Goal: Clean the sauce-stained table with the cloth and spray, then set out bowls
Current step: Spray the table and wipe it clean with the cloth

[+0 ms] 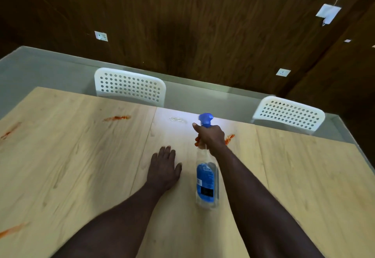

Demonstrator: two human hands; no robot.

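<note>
Red sauce smears mark the table at its left edge, at lower left and farther back. Near the middle the left hand lies flat on the wood, fingers straight, holding nothing. Beyond it glistens a wet patch. Just right of that hand, the right hand grips the neck of the spray, blue nozzle pointing away, over the table. Another smear shows just beside this hand. Two white chairs stand behind the table.
</note>
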